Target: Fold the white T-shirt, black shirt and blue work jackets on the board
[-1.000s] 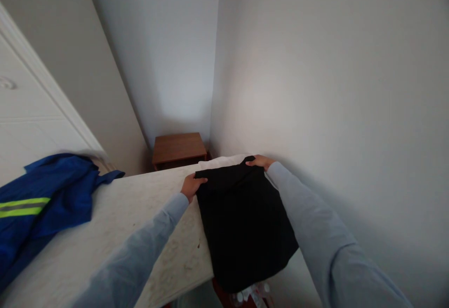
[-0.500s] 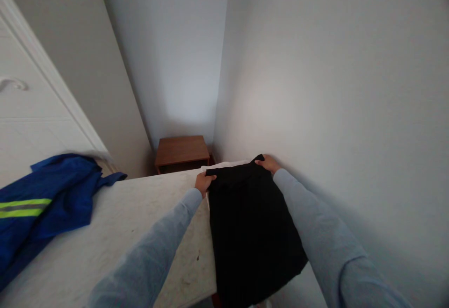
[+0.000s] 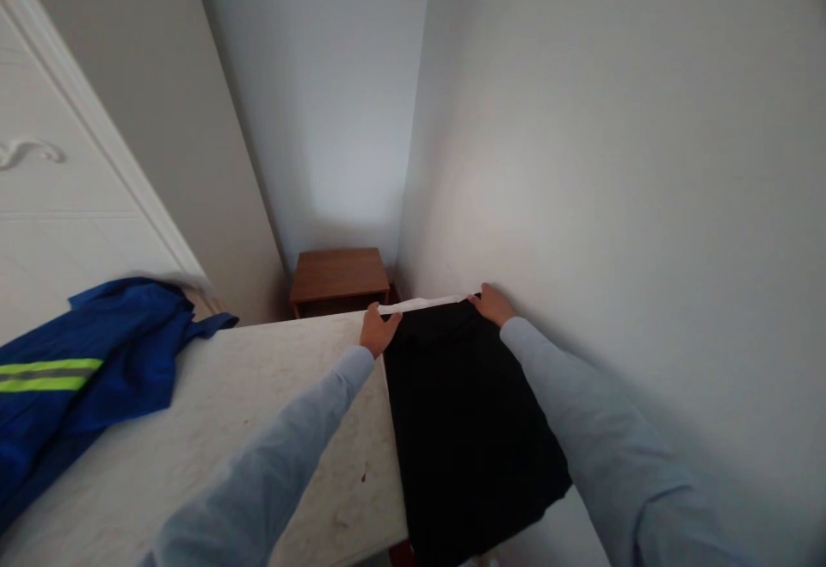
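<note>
Now touching, with left hand (image 3: 379, 331) and right hand (image 3: 494, 305), the far corners of black cloth (image 3: 474, 438) spread between them, likely to keep it straight; cannot tell if pinching or loose

One head-worn view looks forward and down from above the near side, along both sleeves (image 3: 271, 455) to the hands (image 3: 379, 331) and far wall corner (image 3: 415, 120).
</note>
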`<state>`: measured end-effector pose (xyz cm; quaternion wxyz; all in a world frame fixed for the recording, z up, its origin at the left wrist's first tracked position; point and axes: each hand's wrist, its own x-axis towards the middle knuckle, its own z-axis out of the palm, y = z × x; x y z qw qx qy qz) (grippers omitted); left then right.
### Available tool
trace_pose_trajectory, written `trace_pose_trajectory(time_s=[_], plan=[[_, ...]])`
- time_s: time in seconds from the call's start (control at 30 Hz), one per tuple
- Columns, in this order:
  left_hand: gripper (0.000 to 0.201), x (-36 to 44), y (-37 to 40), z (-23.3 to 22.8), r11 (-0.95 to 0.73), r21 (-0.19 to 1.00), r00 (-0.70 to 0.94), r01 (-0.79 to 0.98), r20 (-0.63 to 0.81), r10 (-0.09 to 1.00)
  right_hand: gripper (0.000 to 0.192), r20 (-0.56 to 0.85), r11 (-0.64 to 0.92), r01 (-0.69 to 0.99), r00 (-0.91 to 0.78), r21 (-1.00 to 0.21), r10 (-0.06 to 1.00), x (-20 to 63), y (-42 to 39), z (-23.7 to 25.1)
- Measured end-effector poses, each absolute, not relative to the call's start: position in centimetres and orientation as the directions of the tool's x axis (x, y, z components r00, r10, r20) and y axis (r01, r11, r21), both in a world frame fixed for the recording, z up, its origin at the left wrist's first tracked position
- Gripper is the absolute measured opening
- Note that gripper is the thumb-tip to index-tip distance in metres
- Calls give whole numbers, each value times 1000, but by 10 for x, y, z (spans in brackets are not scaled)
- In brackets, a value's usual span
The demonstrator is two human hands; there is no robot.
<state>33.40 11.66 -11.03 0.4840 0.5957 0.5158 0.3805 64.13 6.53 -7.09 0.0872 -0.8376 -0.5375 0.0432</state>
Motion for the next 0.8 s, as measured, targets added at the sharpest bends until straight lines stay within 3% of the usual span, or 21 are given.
trace_pose_trajectory(time_s=[0.07, 0.13, 0.2, 0.27, 0.37, 0.43, 0.53, 0.6, 0.7, 0.8], plan=[[78, 324, 112, -103, -328, 867, 431, 375, 150, 890, 53, 26, -277, 945, 286, -174, 958, 639, 54, -68], [90, 315, 109, -97, -631, 677, 729, 379, 202, 654, 72, -34, -55, 989, 51, -139, 998, 637, 44, -67], [95, 310, 109, -95, -755, 574, 876, 317, 129, 466, 83, -142, 117, 986, -133, -117, 981, 635, 37, -67], [88, 308, 112, -95, -773, 557, 912, 303, 64, 404, 83, -198, 175, 979, -194, -110, 961, 633, 34, -67], [69, 309, 120, -95, -741, 578, 896, 341, 38, 442, 63, -172, 224, 971, -236, -88, 956, 630, 40, -65], [69, 308, 126, -93, -729, 599, 891, 330, 58, 450, 48, -159, 239, 968, -249, -76, 955, 629, 46, -62], [67, 308, 134, -90, -698, 646, 885, 309, 73, 459, 40, -160, 238, 969, -246, -71, 956, 631, 55, -55], [46, 310, 139, -89, -630, 698, 844, 340, 68, 531, 38, -143, 229, 970, -238, -78, 961, 633, 61, -49], [12, 321, 148, -92, -304, 879, 565, 367, 49, 824, 36, -83, 159, 981, -169, -113, 982, 634, 74, -44], [10, 335, 164, -96, -9, 966, 214, 257, -48, 976, 35, 66, -43, 995, 49, -92, 997, 626, 91, -46]])
